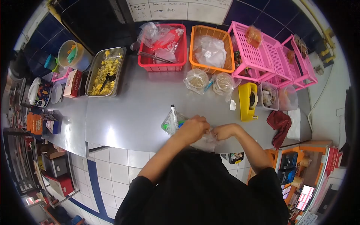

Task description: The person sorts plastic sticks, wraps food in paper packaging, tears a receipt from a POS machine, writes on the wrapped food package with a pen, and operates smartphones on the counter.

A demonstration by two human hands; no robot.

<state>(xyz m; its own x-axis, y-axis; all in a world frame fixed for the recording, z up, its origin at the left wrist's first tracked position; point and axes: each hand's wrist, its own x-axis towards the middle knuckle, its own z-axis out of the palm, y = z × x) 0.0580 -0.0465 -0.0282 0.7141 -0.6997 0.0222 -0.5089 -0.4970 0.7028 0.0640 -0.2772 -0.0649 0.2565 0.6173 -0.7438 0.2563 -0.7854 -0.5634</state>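
Observation:
Close to my body, at the counter's front edge, my left hand (192, 130) is closed with its fingers pinched at a clear plastic bag (208, 143). Right beside it, my right hand (224, 132) is closed on the same bag. The bag hangs crumpled below both hands, and its contents cannot be made out. Just left of my left hand, a small tray (168, 125) holds clear plastic and green and blue items. A white marker with a black cap (174, 114) lies across this tray.
Behind stand a red basket (163, 67), an orange basket (212, 69) and a pink rack (258, 52). Two filled bags (197, 80) sit before them. A yellow tape dispenser (245, 105) and red cloth (279, 125) are right; a metal food tray (119, 71) is left.

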